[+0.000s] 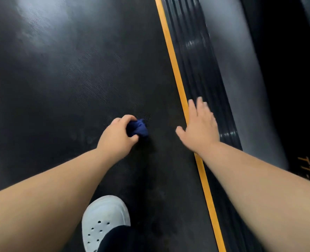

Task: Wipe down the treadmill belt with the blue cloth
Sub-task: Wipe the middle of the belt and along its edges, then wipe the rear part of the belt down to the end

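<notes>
Head view, left hand gripping blue cloth

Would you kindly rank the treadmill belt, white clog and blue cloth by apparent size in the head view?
1. treadmill belt
2. white clog, enlarged by nearness to the camera
3. blue cloth, bunched in the left hand

Partial yellow "TT" on the side frame

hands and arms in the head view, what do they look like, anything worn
The left hand and right hand are bare: no gloves, and no ring, watch or bracelet shows. No sleeves cover the left forearm or right forearm as far as the frame reaches.
</notes>
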`<action>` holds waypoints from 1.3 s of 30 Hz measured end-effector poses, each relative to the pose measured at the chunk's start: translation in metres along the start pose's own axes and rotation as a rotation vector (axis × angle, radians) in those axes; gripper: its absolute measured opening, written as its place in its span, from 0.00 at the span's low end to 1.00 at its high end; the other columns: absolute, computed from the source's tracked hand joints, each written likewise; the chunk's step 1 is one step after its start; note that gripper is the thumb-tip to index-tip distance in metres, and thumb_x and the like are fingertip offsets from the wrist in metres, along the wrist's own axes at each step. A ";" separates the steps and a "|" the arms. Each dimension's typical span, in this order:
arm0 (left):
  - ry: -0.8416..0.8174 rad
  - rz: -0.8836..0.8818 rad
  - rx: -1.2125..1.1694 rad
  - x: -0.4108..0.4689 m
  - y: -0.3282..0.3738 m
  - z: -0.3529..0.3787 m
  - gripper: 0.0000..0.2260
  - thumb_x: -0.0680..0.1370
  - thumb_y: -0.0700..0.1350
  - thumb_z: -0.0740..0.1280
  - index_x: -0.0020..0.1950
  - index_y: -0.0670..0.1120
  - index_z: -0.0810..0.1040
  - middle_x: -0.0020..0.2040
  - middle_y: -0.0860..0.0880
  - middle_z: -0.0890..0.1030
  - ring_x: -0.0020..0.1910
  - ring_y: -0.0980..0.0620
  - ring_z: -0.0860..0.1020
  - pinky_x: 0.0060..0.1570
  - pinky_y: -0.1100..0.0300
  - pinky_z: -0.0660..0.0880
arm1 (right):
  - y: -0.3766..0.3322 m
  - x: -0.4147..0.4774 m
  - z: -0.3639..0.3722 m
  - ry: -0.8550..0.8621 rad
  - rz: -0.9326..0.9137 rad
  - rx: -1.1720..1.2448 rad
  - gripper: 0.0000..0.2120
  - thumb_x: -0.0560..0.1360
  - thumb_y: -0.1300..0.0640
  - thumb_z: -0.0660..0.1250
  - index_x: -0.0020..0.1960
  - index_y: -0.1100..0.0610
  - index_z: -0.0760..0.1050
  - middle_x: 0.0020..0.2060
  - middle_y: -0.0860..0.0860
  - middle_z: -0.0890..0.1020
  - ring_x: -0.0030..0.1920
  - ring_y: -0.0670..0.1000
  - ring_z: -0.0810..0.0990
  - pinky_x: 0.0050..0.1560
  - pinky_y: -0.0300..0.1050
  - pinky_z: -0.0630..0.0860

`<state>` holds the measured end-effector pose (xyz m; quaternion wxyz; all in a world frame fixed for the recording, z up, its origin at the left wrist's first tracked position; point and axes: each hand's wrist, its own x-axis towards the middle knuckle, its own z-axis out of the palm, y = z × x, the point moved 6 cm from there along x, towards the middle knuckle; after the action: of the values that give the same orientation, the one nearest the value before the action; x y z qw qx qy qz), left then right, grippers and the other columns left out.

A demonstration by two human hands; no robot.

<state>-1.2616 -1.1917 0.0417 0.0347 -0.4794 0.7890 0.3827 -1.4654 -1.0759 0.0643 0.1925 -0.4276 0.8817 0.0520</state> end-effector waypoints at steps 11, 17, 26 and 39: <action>0.142 0.216 0.323 0.014 0.042 0.042 0.17 0.72 0.50 0.70 0.60 0.54 0.73 0.56 0.49 0.74 0.55 0.45 0.75 0.52 0.52 0.73 | 0.095 -0.024 0.086 0.122 0.057 -0.039 0.39 0.72 0.27 0.38 0.77 0.44 0.41 0.77 0.45 0.44 0.77 0.52 0.43 0.73 0.64 0.46; 0.363 0.107 0.178 0.076 0.067 0.081 0.19 0.75 0.50 0.65 0.65 0.52 0.70 0.68 0.47 0.68 0.65 0.42 0.67 0.59 0.51 0.67 | 0.099 -0.023 0.090 0.188 0.044 -0.029 0.38 0.72 0.28 0.38 0.77 0.44 0.40 0.77 0.46 0.44 0.77 0.53 0.42 0.73 0.63 0.43; 0.108 0.826 0.449 -0.009 0.071 0.123 0.20 0.65 0.39 0.74 0.56 0.45 0.80 0.57 0.40 0.79 0.50 0.38 0.79 0.50 0.52 0.77 | 0.082 -0.004 0.072 0.232 -0.034 0.030 0.33 0.75 0.35 0.53 0.75 0.49 0.56 0.76 0.56 0.56 0.76 0.57 0.50 0.75 0.58 0.43; 0.254 0.452 0.208 0.044 0.101 0.119 0.15 0.69 0.43 0.71 0.56 0.50 0.78 0.53 0.53 0.81 0.52 0.47 0.76 0.49 0.59 0.71 | 0.073 0.020 0.070 0.294 -0.089 0.120 0.31 0.75 0.38 0.53 0.75 0.48 0.54 0.77 0.53 0.51 0.77 0.52 0.46 0.76 0.54 0.42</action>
<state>-1.4009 -1.1228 -0.0029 -0.1019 -0.3293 0.9089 0.2346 -1.5126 -1.0262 -0.0133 0.0887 -0.4568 0.8821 -0.0725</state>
